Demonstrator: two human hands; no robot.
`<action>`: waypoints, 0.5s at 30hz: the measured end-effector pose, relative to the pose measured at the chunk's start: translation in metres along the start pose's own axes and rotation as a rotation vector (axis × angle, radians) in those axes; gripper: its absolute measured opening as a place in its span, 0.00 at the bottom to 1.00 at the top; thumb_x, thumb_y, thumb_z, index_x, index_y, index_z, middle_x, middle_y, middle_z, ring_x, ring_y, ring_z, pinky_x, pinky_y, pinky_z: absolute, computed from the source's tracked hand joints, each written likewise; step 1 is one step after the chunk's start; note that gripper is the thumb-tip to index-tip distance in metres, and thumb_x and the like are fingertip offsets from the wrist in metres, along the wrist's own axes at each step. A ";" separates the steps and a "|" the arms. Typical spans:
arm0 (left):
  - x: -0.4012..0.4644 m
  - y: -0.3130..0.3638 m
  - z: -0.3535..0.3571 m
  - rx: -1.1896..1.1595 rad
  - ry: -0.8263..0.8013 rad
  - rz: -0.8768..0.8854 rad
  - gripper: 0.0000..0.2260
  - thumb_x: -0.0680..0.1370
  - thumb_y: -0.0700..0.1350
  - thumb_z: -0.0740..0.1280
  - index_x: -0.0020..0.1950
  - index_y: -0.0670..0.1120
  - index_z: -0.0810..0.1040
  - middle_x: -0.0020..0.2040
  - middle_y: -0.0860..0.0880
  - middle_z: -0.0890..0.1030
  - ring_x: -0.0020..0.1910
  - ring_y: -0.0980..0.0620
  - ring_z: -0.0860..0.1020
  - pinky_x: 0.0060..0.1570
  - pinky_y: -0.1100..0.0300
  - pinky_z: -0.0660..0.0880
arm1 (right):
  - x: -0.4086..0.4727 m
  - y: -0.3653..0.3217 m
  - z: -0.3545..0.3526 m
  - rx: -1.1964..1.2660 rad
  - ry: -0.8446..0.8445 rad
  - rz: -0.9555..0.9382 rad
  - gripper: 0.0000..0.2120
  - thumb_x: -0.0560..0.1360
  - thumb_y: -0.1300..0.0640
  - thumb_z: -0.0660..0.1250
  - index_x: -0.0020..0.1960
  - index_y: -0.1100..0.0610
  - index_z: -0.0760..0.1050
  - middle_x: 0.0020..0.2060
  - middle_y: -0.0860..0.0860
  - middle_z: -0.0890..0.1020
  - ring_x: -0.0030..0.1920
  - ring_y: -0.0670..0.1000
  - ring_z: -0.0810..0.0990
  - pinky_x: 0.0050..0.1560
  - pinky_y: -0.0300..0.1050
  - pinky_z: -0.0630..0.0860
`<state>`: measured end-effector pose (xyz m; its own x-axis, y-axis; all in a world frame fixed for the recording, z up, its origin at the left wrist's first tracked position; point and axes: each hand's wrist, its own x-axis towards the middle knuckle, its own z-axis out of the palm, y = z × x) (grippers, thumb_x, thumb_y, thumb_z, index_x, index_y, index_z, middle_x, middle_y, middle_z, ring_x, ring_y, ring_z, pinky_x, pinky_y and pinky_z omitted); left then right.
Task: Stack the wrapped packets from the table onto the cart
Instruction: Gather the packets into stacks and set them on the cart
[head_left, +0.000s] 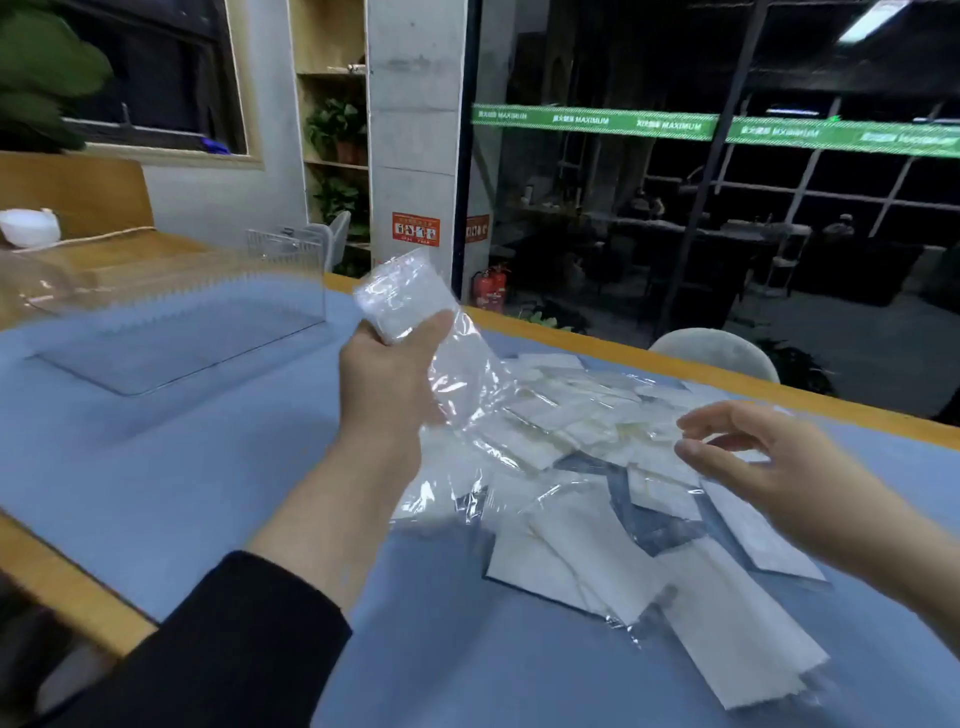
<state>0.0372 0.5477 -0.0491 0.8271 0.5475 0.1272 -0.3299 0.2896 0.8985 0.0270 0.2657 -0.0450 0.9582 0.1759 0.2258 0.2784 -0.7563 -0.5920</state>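
Note:
A heap of several white wrapped packets (587, 457) in clear film lies on the blue table cover (208, 493), right of centre. My left hand (389, 379) is raised above the table and grips one wrapped packet (402, 296), whose loose film trails down toward the heap. My right hand (769, 467) hovers over the right side of the heap with fingers spread and nothing in it. A clear plastic bin (176, 317) stands at the far left of the table. No cart is recognisable.
The table has a wooden edge (727, 384) at the far side and at the near left. A grey chair back (717, 353) stands beyond the far edge. A wooden bench with a white bowl (28, 226) sits behind the bin.

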 end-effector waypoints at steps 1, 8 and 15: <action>0.013 0.004 -0.022 0.079 0.037 0.023 0.07 0.75 0.44 0.76 0.47 0.49 0.80 0.39 0.50 0.84 0.28 0.54 0.80 0.26 0.60 0.75 | 0.008 -0.009 0.014 -0.040 -0.040 -0.025 0.23 0.64 0.29 0.62 0.53 0.40 0.78 0.49 0.36 0.83 0.50 0.31 0.78 0.51 0.38 0.74; 0.051 -0.017 -0.113 0.488 -0.026 -0.057 0.10 0.73 0.45 0.76 0.53 0.48 0.82 0.44 0.48 0.86 0.36 0.47 0.80 0.29 0.62 0.71 | 0.056 -0.083 0.097 -0.259 -0.288 -0.036 0.26 0.74 0.33 0.66 0.65 0.48 0.75 0.55 0.46 0.82 0.50 0.47 0.81 0.51 0.45 0.76; 0.053 -0.026 -0.122 0.345 -0.105 -0.167 0.16 0.71 0.45 0.78 0.57 0.47 0.81 0.49 0.48 0.87 0.50 0.42 0.86 0.56 0.41 0.81 | 0.076 -0.122 0.137 -0.471 -0.415 0.073 0.40 0.72 0.29 0.67 0.67 0.62 0.74 0.63 0.57 0.80 0.62 0.58 0.79 0.62 0.52 0.75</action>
<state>0.0342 0.6651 -0.1172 0.9045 0.4265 -0.0065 -0.0291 0.0769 0.9966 0.0746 0.4574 -0.0617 0.9458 0.2717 -0.1777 0.2428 -0.9553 -0.1686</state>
